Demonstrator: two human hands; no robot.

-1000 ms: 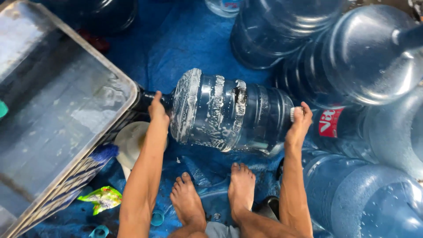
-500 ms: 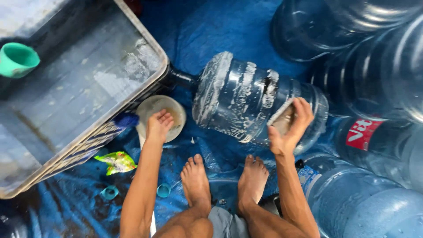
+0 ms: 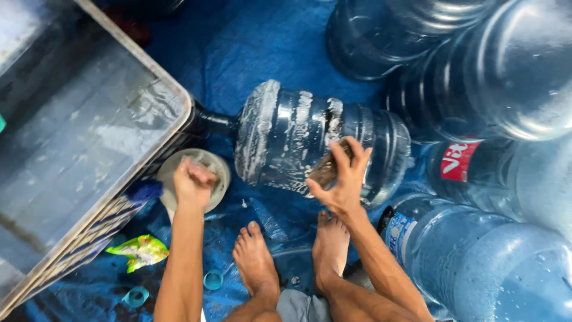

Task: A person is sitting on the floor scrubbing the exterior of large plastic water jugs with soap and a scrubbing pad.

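A big clear water jug (image 3: 286, 140) lies on its side on the blue tarp, streaked with white soap foam, its neck pointing left toward the tub. My right hand (image 3: 344, 179) presses a brownish scrub pad (image 3: 325, 172) against the jug's near side. My left hand (image 3: 192, 182) is curled into a fist over a small white bowl (image 3: 217, 170) on the ground just left of the jug. Whether it holds anything is hidden by the fingers.
A large metal tub (image 3: 173, 98) of water fills the left side. Several big water jugs (image 3: 500, 77) crowd the right and far side. My bare feet (image 3: 257, 262) rest on the tarp, near a green-yellow sachet (image 3: 140, 250), small blue caps (image 3: 213, 279) and a blue brush (image 3: 143, 191).
My left hand let go of the jug's neck end and dropped to the white bowl. My right hand moved from the jug's base to its side with the pad.
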